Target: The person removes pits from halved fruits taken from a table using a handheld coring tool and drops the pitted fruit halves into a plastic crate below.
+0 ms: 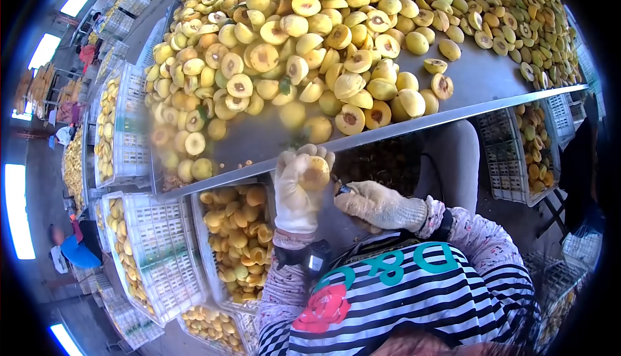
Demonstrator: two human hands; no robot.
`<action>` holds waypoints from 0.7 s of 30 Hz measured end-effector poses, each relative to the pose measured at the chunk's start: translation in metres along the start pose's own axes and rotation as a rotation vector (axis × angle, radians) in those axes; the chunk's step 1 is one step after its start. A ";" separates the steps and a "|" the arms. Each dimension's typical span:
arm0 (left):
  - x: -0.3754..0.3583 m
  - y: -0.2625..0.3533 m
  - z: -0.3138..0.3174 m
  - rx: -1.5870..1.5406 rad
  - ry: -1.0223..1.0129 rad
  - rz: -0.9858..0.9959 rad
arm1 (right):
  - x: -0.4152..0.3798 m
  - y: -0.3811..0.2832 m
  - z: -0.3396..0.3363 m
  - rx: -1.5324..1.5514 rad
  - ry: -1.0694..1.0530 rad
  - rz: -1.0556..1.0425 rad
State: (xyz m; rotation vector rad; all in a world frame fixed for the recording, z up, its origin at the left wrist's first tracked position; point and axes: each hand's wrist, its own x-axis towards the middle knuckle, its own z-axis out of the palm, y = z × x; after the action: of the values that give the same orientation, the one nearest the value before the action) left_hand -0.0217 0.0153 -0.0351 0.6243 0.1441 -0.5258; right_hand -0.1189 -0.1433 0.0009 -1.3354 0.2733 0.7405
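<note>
Since it sits small against the palm, the yellow fruit piece (pixel 315 173) should be light to hold and fairly firm, though ripe flesh could bruise under a hard squeeze. It lies in the upturned left hand (pixel 292 194), beside the near rim of the metal table (pixel 362 138), with the fingers curled up around it; whether it is whole or halved is too blurred to tell. Any cut face is likely wet and slippery (the cloth glove (pixel 294 214) ought to help with that), so the surest hold seems to be around the rounded skin side, fingers behind and thumb at the edge.

Near it but apart, the right hand (pixel 381 205) is closed around a small dark tool (pixel 342 190), its shape too blurred to make out. Loose fruit halves (pixel 350 118) lie heaped on the table, and more fill the crate (pixel 200 246) below the left hand's side; those with open, hollowed faces look easier to crush at their thin edges.
</note>
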 end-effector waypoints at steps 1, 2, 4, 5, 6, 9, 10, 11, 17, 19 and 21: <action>0.000 -0.006 0.004 -0.003 0.053 0.007 | -0.001 -0.003 0.001 0.028 -0.026 0.010; -0.001 -0.011 0.009 -0.005 0.105 0.013 | -0.001 -0.005 0.003 0.048 0.028 -0.007; -0.002 -0.016 0.013 -0.002 0.149 0.033 | 0.002 -0.005 0.009 0.084 0.102 -0.059; -0.004 -0.017 0.015 0.027 0.136 0.036 | 0.004 -0.001 0.012 0.102 0.122 -0.093; -0.006 -0.016 0.019 0.056 0.125 0.040 | 0.008 0.002 0.014 0.118 0.139 -0.126; -0.008 -0.014 0.019 0.022 0.109 -0.002 | 0.014 0.010 0.015 0.198 0.065 -0.051; -0.008 -0.013 0.019 0.000 0.128 -0.020 | 0.016 0.017 0.021 0.185 0.118 -0.100; -0.007 -0.013 0.020 -0.024 0.147 -0.038 | 0.017 0.018 0.023 0.169 0.150 -0.121; -0.005 -0.023 0.018 0.156 0.087 0.084 | 0.013 0.013 0.014 0.257 0.100 -0.082; -0.008 -0.021 0.020 0.190 0.059 0.033 | 0.022 0.028 0.003 0.368 -0.016 -0.063; -0.009 -0.018 0.026 0.172 0.065 -0.018 | 0.025 0.034 -0.001 0.365 -0.057 -0.116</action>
State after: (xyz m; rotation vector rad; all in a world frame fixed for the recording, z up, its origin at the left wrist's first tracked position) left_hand -0.0395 -0.0081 -0.0209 0.8089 0.1670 -0.5391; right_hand -0.1217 -0.1341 -0.0402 -0.9745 0.2688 0.5966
